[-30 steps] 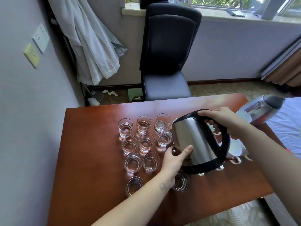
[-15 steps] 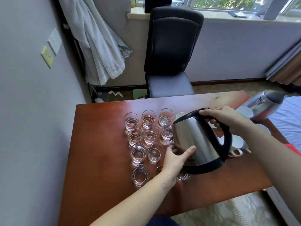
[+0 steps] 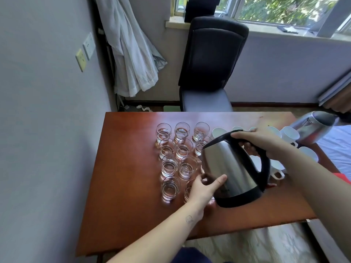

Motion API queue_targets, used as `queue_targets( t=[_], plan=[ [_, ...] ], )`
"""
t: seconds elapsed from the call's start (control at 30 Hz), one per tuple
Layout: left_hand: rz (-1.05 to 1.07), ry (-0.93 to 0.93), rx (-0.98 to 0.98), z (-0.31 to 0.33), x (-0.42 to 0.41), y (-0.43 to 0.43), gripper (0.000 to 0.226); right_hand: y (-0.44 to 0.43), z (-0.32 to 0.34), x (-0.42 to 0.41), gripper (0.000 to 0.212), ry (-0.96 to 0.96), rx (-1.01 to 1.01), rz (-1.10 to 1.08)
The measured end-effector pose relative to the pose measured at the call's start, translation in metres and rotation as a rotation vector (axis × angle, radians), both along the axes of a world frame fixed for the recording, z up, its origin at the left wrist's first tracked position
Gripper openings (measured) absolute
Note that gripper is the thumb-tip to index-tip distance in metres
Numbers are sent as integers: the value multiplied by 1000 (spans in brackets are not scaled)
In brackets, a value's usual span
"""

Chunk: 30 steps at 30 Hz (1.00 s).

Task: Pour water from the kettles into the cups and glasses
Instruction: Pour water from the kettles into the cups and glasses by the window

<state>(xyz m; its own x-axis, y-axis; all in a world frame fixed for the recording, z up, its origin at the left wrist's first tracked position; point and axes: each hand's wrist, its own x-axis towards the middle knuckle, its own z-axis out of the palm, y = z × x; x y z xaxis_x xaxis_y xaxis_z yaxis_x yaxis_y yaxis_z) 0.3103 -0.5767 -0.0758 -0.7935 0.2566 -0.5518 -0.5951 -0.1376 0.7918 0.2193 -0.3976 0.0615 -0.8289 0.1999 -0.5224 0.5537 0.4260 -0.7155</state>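
Red-brown counter [image 3: 133,168] beside a grey wall: fingers of the right hand [image 3: 260,141] are clenched round the black handle of a steel kettle [image 3: 231,168], held tilted above the counter. The left hand [image 3: 204,188] cups its lower body, thumb flat on the steel. Just left stand glasses [image 3: 182,149] holding water; white cups [image 3: 290,134] and a second kettle [image 3: 315,128] lie right.

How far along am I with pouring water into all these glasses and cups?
Done: the far glasses show water. In hand: your right hand grips the steel kettle by its handle, left hand holding its body, over the near glasses. Left: the white cups seem empty, hard to tell; the second kettle stands beside them.
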Motion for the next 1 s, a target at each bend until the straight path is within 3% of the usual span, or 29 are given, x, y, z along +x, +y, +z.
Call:
queue_targets(
  t=[0.17, 0.3, 0.37, 0.63, 0.73, 0.87, 1.0],
  plan=[
    [15, 14, -7, 0, 8, -2, 82, -10, 2, 1, 36, 11, 61, 26],
    [17, 1, 14, 3, 12, -7, 51, -17, 5, -2, 38, -2, 98, 54],
    [25, -9, 13, 5, 12, -9, 47, -22, 9, -3, 38, -2, 123, 55],
    [62, -22, 62, 6, 17, -5, 86, -39, 21, -3, 38, -20, 192, 52],
    [70, -28, 104, 7, 18, -6, 77, -41, 24, -4, 35, -13, 215, 77],
    [87, -17, 86, 8, 17, -4, 96, -42, 26, -7, 37, -17, 240, 102],
    [97, -21, 120, 9, 15, -5, 96, -42, 27, -10, 38, -29, 268, 121]
  ],
)
